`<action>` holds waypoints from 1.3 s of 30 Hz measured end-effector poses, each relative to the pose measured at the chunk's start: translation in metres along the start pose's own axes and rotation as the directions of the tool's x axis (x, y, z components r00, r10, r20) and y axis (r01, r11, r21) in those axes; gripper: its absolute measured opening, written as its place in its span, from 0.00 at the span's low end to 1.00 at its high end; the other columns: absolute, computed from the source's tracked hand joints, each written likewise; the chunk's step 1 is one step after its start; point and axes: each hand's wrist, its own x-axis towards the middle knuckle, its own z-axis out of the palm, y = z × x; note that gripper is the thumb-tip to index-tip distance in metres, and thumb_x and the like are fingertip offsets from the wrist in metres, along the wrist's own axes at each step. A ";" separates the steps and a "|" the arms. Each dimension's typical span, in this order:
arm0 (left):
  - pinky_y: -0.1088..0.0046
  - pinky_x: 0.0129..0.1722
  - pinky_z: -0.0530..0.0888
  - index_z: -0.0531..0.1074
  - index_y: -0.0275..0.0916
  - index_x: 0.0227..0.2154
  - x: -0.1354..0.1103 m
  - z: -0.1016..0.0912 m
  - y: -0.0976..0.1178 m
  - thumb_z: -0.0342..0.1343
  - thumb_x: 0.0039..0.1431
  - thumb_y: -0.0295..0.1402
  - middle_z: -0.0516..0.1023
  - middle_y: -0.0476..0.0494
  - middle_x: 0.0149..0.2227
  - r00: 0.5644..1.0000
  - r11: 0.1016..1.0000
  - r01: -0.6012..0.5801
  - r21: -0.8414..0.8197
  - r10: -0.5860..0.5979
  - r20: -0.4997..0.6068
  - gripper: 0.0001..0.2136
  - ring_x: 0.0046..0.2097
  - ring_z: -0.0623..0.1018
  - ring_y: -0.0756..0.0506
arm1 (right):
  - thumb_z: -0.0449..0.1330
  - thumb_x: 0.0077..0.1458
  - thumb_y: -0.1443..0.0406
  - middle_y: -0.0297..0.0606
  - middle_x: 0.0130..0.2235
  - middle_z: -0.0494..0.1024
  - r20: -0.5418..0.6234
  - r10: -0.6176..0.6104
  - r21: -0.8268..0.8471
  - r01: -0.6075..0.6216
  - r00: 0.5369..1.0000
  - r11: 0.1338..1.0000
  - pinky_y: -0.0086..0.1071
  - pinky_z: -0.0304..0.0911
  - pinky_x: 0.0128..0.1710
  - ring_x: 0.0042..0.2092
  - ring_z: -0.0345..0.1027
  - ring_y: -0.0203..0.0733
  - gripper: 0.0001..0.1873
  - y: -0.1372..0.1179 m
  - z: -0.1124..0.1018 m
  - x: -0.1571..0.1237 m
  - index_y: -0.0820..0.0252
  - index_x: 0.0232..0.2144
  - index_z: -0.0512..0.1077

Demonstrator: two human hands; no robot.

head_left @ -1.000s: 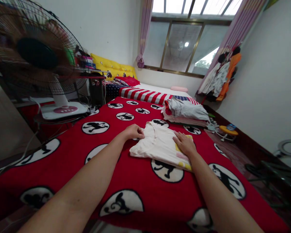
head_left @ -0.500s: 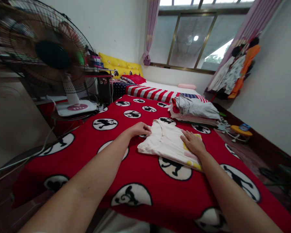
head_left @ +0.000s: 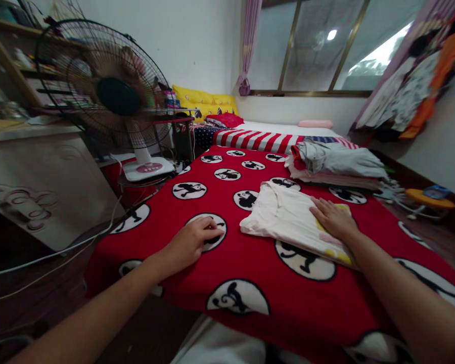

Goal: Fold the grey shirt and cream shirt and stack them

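A folded white shirt (head_left: 284,212) with yellow and pink patches at its right end lies on the red blanket (head_left: 246,253), which has black figures in white ovals. My right hand (head_left: 333,218) rests flat on the shirt's right part, fingers stretched out, holding nothing. To the left of the shirt, clear of it, my left hand (head_left: 197,237) is over one of the white ovals. Its fingers are loosely bent with a gap to the thumb, and nothing shows in them.
A pile of folded clothes (head_left: 337,167) sits behind the shirt to the right. On the left a large fan (head_left: 117,96) stands on a stool. Beyond are a striped cover (head_left: 258,139) and yellow cushions (head_left: 200,101). An orange-topped stool (head_left: 430,198) is at right.
My left hand has let go of the shirt's left edge and moved left and nearer to me. The right hand stays flat on the shirt. My view has turned a little left and down.
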 end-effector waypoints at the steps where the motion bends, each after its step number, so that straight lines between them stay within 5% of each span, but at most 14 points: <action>1: 0.65 0.51 0.69 0.73 0.37 0.51 -0.003 0.004 0.001 0.44 0.45 0.14 0.73 0.38 0.45 1.000 1.000 0.002 0.028 -0.002 -0.018 0.30 0.48 0.72 0.43 | 0.35 0.65 0.52 0.42 0.67 0.55 0.003 -0.001 -0.004 0.001 1.000 1.000 0.52 0.48 0.63 0.67 0.47 0.51 0.33 0.000 0.000 0.000 0.57 0.67 0.50; 12: 0.57 0.53 0.68 0.70 0.40 0.55 -0.004 0.006 0.017 0.46 0.56 0.20 0.71 0.37 0.51 0.995 0.967 0.038 0.251 -0.060 0.083 0.24 0.52 0.69 0.39 | 0.35 0.64 0.52 0.45 0.67 0.55 -0.010 -0.024 0.022 0.024 1.000 0.999 0.54 0.48 0.63 0.67 0.46 0.52 0.33 0.005 0.003 0.001 0.58 0.67 0.50; 18: 0.65 0.57 0.67 0.78 0.44 0.44 -0.021 -0.016 0.014 0.45 0.49 0.16 0.72 0.43 0.54 0.987 0.984 0.128 -0.120 -0.115 0.115 0.25 0.55 0.71 0.45 | 0.35 0.65 0.53 0.48 0.66 0.57 -0.016 -0.033 0.039 0.033 0.999 0.999 0.53 0.48 0.63 0.67 0.47 0.52 0.33 0.003 0.000 -0.001 0.60 0.66 0.52; 23: 0.67 0.52 0.71 0.76 0.39 0.29 -0.035 -0.017 0.011 0.44 0.52 0.18 0.78 0.43 0.46 0.973 0.902 0.214 -0.376 -0.230 0.000 0.16 0.50 0.76 0.46 | 0.35 0.65 0.53 0.48 0.66 0.57 0.000 -0.034 0.029 0.034 0.999 0.999 0.50 0.46 0.64 0.67 0.47 0.51 0.33 0.001 -0.002 -0.001 0.60 0.67 0.50; 27: 0.68 0.52 0.72 0.76 0.39 0.41 -0.033 -0.008 0.013 0.46 0.58 0.22 0.78 0.42 0.46 0.963 0.924 0.219 -0.312 -0.256 -0.081 0.15 0.49 0.76 0.45 | 0.35 0.65 0.53 0.48 0.66 0.57 0.005 -0.037 0.033 0.037 0.999 0.999 0.48 0.47 0.64 0.67 0.47 0.51 0.33 0.000 -0.003 -0.001 0.61 0.67 0.50; 32: 0.61 0.62 0.63 0.65 0.39 0.59 -0.029 -0.001 0.018 0.47 0.60 0.24 0.65 0.38 0.61 0.963 0.964 0.230 -0.132 -0.245 -0.113 0.23 0.62 0.66 0.42 | 0.34 0.65 0.53 0.47 0.66 0.56 0.009 -0.021 0.028 0.020 1.000 0.999 0.47 0.45 0.64 0.67 0.46 0.50 0.33 0.000 -0.003 -0.001 0.61 0.67 0.51; 39: 0.55 0.66 0.52 0.54 0.36 0.65 -0.028 0.007 0.018 0.44 0.64 0.31 0.51 0.36 0.68 0.963 0.962 0.270 0.048 -0.270 -0.013 0.26 0.68 0.52 0.41 | 0.35 0.65 0.53 0.47 0.66 0.56 0.011 -0.019 0.020 0.019 1.000 1.000 0.47 0.45 0.65 0.67 0.47 0.49 0.33 0.001 -0.003 -0.001 0.60 0.66 0.51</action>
